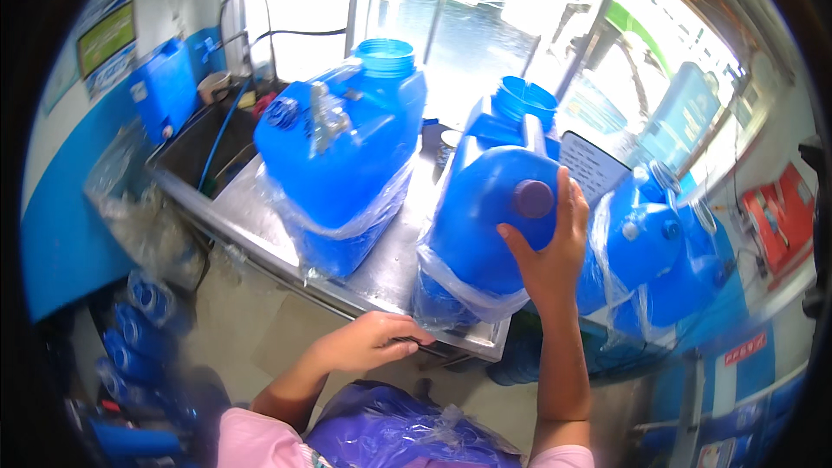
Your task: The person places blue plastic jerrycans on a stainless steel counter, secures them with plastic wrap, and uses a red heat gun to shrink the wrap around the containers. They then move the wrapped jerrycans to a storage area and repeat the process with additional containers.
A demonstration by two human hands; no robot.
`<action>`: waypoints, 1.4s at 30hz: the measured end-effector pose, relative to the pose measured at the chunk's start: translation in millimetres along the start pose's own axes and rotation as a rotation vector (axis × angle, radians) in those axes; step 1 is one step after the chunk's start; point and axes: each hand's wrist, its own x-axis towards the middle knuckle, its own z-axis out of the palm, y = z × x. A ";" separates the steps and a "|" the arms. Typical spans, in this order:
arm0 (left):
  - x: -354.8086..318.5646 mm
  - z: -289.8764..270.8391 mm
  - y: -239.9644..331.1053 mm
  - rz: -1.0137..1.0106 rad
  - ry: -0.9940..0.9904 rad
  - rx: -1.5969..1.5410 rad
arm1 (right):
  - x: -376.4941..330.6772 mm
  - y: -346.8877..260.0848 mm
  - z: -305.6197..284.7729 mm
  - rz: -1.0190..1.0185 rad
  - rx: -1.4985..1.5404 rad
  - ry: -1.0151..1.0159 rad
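The blue jug (485, 225) stands at the right end of the metal counter (381, 282); it has a wide open mouth at the back, a purple cap (532, 199) and clear film (472, 295) around its lower part. At far left, a blue container (165, 87) is near a dark basin (178, 180). Then a second jug (338, 165) stands on the counter. The left hand (368, 342) is near the counter's front edge, fingers loosely bent. The right hand (555, 269), thumb and fingers apart, rests on the first jug, hiding its right side. Further right are more jugs (641, 243).
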 end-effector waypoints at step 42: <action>-574.1 379.5 255.3 -2.215 2.024 1.327 | -242.9 -243.2 -9.7 -1.673 0.891 -1.515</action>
